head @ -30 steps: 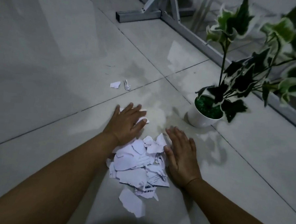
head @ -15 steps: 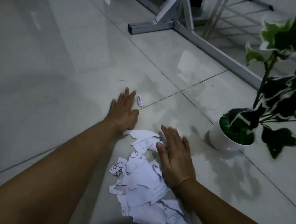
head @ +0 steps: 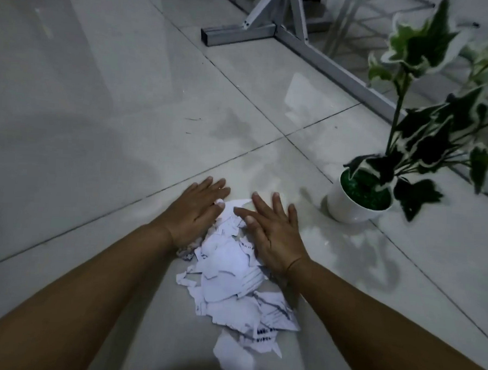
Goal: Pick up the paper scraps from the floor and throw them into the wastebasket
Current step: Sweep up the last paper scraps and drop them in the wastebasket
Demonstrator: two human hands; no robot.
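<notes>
A heap of torn white paper scraps [head: 232,280] with printed marks lies on the pale tiled floor between my forearms. My left hand [head: 196,210] lies flat, palm down, on the heap's far left edge, fingers straight. My right hand [head: 271,228] lies flat on the heap's far right edge, fingers spread. The two hands sit close together with scraps between and under them. One larger scrap [head: 233,357] lies nearest me, apart from the heap. No wastebasket is in view.
A white pot [head: 349,207] holding a green-and-white leafy plant [head: 426,132] stands just right of my right hand. A grey metal frame [head: 273,28] with a long floor bar runs along the back right. Bare tiles stretch to the left.
My left hand has drawn back from the far loose scraps to the heap, bringing them in. My right hand shifted slightly forward; both hands now sit closer together.
</notes>
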